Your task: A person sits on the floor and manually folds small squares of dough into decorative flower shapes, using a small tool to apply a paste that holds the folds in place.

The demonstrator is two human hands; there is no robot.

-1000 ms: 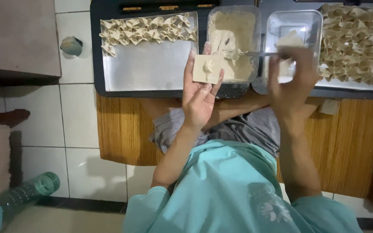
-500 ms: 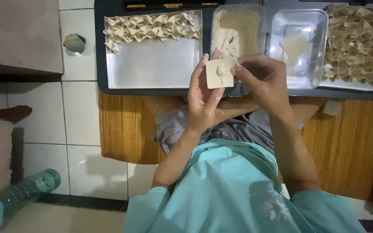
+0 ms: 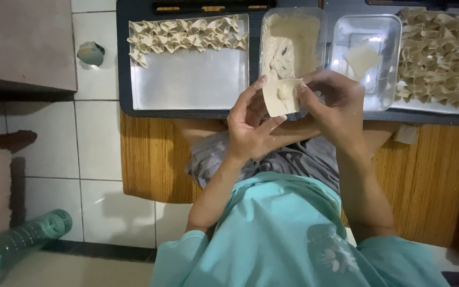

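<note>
Filling step: left hand (image 3: 251, 125) cradles wrapper (image 3: 280, 95) bearing filling dab, at 6 o'clock of filling tub (image 3: 290, 40); right hand (image 3: 333, 103) pinches its edge. Next, probably: fold, seal.

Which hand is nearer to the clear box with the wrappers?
Right. The right hand lies just in front of the clear box; the left hand is farther left, holding the wrapper.

Pale square dumpling wrapper (image 3: 278, 98), small dab of filling at centre, held up between fingertips, top edge curling, above tub of filling (image 3: 291, 40).
</note>
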